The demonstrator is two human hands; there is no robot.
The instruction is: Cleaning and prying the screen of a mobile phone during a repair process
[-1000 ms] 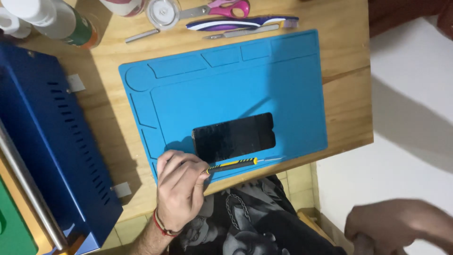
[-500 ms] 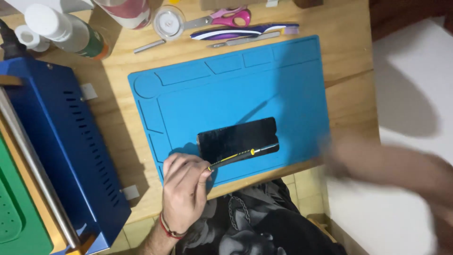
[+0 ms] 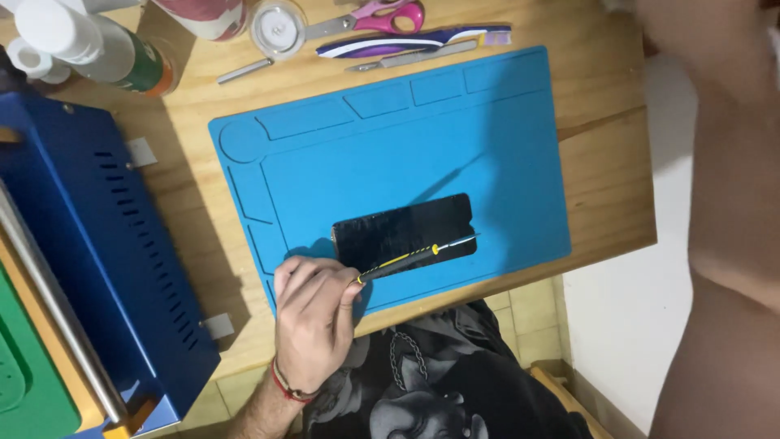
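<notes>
A dark phone (image 3: 398,223) lies flat on a blue work mat (image 3: 406,138) on a wooden table. My left hand (image 3: 313,321), with a red cord at the wrist, grips a thin black and yellow screwdriver (image 3: 406,260). Its shaft lies across the phone's near edge and its tip points right. My right hand (image 3: 707,41) is raised at the top right, close to the camera and blurred. Its forearm fills the right side of the view, and I cannot make out its fingers or anything in them.
A blue metal machine (image 3: 89,244) stands left of the mat, with a green part at the far left. Along the far edge lie pink-handled scissors (image 3: 374,16), a purple tool (image 3: 406,42), a metal tool (image 3: 244,71), a round clear container (image 3: 278,28) and bottles (image 3: 97,45).
My right arm swung up from the lower right to the top right, near the camera. The left hand shifted the screwdriver from the mat onto the phone's near edge.
</notes>
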